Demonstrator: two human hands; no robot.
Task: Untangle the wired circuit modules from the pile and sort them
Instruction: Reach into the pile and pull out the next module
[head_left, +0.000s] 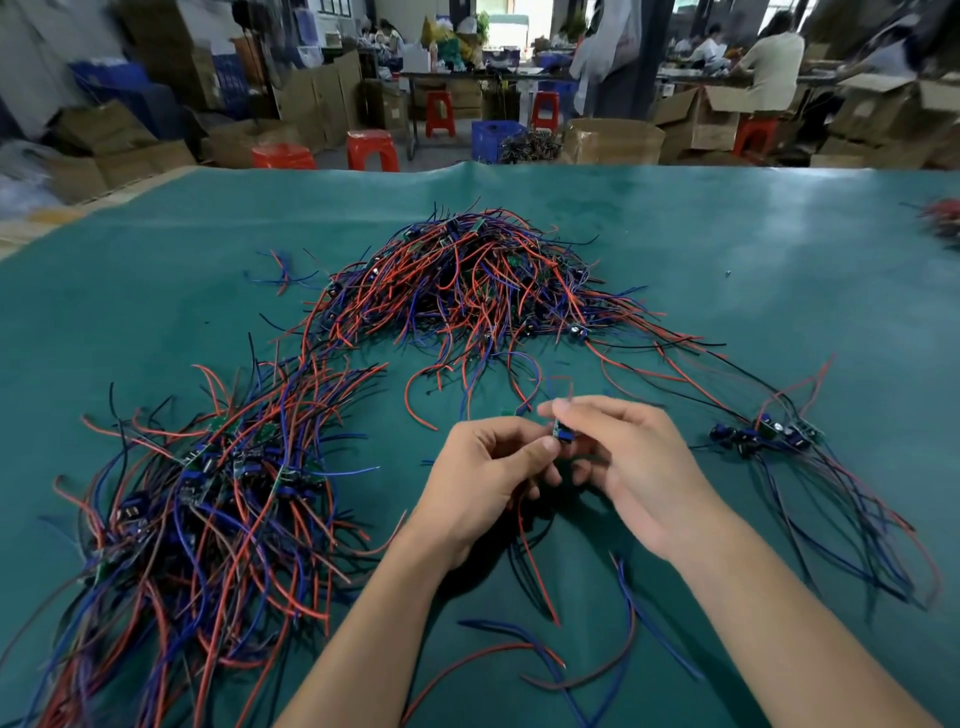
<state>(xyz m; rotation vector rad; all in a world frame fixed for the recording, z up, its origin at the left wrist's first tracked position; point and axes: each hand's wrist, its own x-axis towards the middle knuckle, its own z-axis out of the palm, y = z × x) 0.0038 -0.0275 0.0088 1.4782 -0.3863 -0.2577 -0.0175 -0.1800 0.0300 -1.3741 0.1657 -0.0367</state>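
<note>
At centre frame, the left hand (493, 467) and right hand (618, 457) together pinch one small module (561, 434), its wires (535, 571) trailing toward the bottom edge, probably to free it. The tangled pile (483, 280) lies above; sorted bundles sit lower left (218, 493) and right (769, 434).

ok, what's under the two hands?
Under the left hand and right hand: green table mat and loose red, blue and black wires trailing from the small blue circuit module they pinch. Palms hide the rest.
</note>
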